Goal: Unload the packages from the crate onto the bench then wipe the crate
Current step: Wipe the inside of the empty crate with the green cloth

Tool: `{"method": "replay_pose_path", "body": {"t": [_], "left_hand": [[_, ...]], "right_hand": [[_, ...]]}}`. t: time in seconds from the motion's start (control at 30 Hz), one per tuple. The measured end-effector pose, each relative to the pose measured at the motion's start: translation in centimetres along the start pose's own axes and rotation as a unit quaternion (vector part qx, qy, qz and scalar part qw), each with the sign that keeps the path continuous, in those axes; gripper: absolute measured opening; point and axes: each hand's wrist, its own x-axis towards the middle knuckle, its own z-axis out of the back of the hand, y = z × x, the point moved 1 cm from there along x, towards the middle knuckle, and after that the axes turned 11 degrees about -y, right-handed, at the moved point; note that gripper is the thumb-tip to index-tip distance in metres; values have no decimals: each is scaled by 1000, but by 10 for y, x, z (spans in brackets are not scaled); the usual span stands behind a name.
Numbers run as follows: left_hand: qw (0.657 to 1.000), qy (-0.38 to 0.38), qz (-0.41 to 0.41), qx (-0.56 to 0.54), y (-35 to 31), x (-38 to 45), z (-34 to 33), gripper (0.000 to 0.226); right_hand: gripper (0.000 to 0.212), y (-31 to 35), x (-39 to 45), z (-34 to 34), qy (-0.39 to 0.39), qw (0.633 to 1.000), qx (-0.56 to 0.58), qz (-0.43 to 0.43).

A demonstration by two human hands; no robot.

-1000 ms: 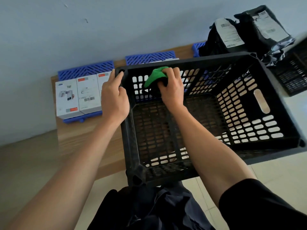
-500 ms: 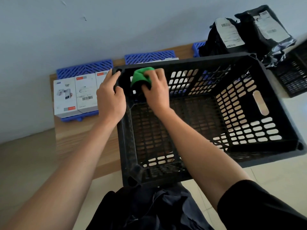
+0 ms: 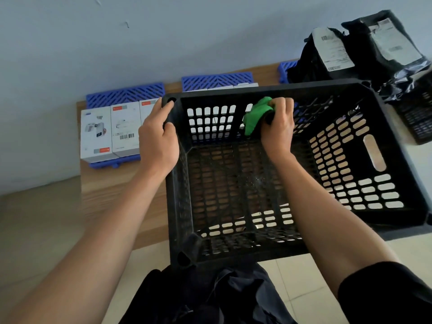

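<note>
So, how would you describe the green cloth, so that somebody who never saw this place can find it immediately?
Start from the big black crate on the wooden bench and look at the inside of its far wall. There the right hand grips the green cloth, bunched against the perforated wall. It is the only green thing in view; the mats nearby are blue and the boxes white.
</note>
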Motion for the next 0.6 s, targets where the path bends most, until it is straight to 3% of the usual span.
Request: {"method": "replay_pose_path", "body": {"t": [0.17, 0.23, 0.33, 0.5, 0.6], "left_hand": [[1000, -6, 7, 4, 0, 0, -1, 51], [1000, -3, 8, 7, -1, 0, 0, 53], [1000, -2, 13, 5, -2, 0, 1, 54], [1000, 3, 18, -9, -3, 0, 2, 55], [1000, 10, 17, -19, -3, 0, 2, 54]], "right_hand": [[31, 35, -21, -15, 97, 987, 30, 122], [30, 58, -29, -29, 125, 982, 61, 125], [25, 88, -36, -53, 115, 986, 114, 44], [21, 118, -59, -87, 40, 968, 176, -175], [27, 124, -69, -99, 14, 958, 182, -220]]}}
